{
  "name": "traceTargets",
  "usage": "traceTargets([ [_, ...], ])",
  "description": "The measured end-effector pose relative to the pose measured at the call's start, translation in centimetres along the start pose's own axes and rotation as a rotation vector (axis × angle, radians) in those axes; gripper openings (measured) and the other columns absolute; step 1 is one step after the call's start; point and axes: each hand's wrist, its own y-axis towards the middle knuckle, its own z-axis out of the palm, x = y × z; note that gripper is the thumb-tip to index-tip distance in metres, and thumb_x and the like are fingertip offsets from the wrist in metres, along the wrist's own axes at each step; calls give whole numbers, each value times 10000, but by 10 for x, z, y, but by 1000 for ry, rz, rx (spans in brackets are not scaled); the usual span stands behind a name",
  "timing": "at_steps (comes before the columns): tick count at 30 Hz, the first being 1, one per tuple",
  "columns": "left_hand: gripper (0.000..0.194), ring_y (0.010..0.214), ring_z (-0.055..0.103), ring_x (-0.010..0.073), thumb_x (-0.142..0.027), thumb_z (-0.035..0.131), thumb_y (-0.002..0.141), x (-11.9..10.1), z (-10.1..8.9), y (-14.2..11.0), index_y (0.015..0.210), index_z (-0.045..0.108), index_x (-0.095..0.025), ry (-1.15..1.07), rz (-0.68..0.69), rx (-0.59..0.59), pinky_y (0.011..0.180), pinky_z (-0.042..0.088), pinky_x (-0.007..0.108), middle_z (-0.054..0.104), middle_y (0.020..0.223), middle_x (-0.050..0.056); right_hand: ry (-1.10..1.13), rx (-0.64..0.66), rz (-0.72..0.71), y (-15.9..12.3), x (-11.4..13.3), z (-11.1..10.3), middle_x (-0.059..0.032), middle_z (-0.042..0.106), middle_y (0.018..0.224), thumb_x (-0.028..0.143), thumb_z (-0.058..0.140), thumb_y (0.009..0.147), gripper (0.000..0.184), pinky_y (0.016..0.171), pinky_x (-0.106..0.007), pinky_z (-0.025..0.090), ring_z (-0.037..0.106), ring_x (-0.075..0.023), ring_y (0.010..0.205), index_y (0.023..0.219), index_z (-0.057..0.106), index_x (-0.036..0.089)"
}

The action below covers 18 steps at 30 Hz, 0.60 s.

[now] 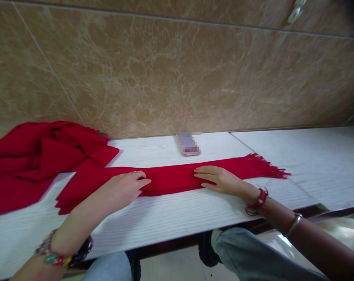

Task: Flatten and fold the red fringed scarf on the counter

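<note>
A red scarf (171,177) lies folded into a long narrow strip on the white bench (165,216). Its fringe spreads out at the right end, and stacked layers show at the left end. My left hand (130,185) rests on the left half of the strip, fingers stretched over the cloth, a ring on one finger. Farther right, my right hand (216,179) lies on the same cloth with its fingers extended. Neither hand grips the fabric.
A heap of red cloth (48,160) with some fringe lies at the left, close by the folded scarf. Behind the scarf sits a phone (188,144), near the brown marbled wall (171,78). The bench's front edge runs above my legs (247,249).
</note>
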Motion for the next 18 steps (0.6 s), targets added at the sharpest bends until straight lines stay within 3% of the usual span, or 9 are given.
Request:
traceTargets([
  [8,571,907,581,209,50,340,681,3,17,0,1150,537,-210,100,-31,-60,770,463,327,531,1146,118,-94,-68,-86,-1,1,-2,-86,617,1050,259,421,861,295,850,-360,471,550,-183,991,1101,574,181],
  [13,475,880,593,218,33,343,733,4,17,1,1088,565,-190,124,-47,-83,760,457,339,598,1004,118,-190,-77,-127,0,4,-6,-95,624,904,271,418,868,277,744,-349,486,561,-182,861,1066,575,157],
  [18,382,781,620,233,-23,363,769,14,10,-3,1038,587,-174,110,-38,-72,687,471,339,639,896,111,-249,-44,-186,-1,6,-9,-81,621,836,137,325,888,288,665,-302,482,557,-155,749,1088,532,132],
])
